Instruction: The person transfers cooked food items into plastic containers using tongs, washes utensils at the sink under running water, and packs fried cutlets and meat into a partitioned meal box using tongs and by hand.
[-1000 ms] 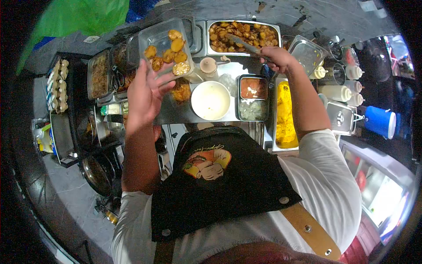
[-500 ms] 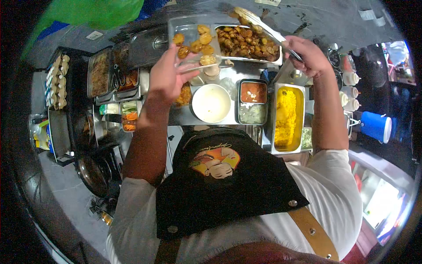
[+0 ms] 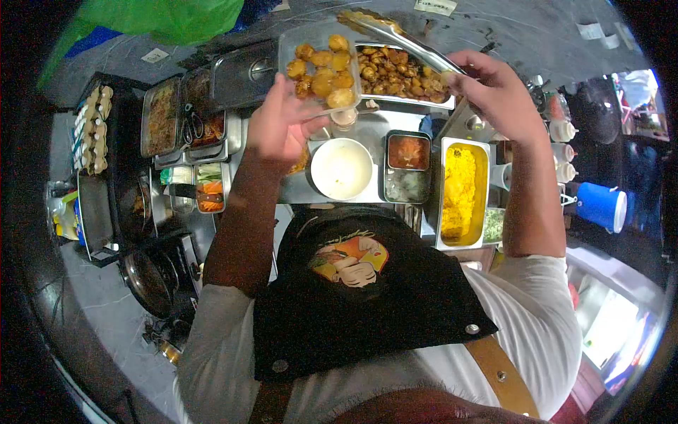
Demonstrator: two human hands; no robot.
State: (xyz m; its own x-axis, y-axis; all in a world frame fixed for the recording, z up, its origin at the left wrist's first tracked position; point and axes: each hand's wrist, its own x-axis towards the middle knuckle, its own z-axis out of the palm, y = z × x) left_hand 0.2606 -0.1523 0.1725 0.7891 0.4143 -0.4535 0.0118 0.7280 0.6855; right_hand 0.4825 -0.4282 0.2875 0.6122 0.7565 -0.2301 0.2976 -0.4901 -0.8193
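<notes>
My left hand [image 3: 286, 127] holds up a clear plastic container [image 3: 288, 46] from below, with several browned potato-like pieces [image 3: 323, 71] inside. In my right hand [image 3: 491, 88] are metal tongs [image 3: 417, 49], closed around the handle end. Their tips, coated in brown sauce, are above and beyond the container's far right edge. A steel tray of glossy brown pieces [image 3: 395, 74] lies below the tongs. Nearer to me stand a white bowl [image 3: 342, 169] with pale contents and a dark tray [image 3: 407, 189] with a red sauce tub [image 3: 408, 152].
To the right are a steel tray of yellow food [image 3: 459, 194], squeeze bottles [image 3: 563, 130] and a blue jug [image 3: 599, 206]. Food tubs [image 3: 161, 120], a lidded pan [image 3: 244, 74], an egg carton [image 3: 94, 131] and cut vegetables [image 3: 210, 194] are on the left.
The container has moved right and holds more pieces. My right hand has lifted the tongs from the brown food and swung their tips toward the container's far side.
</notes>
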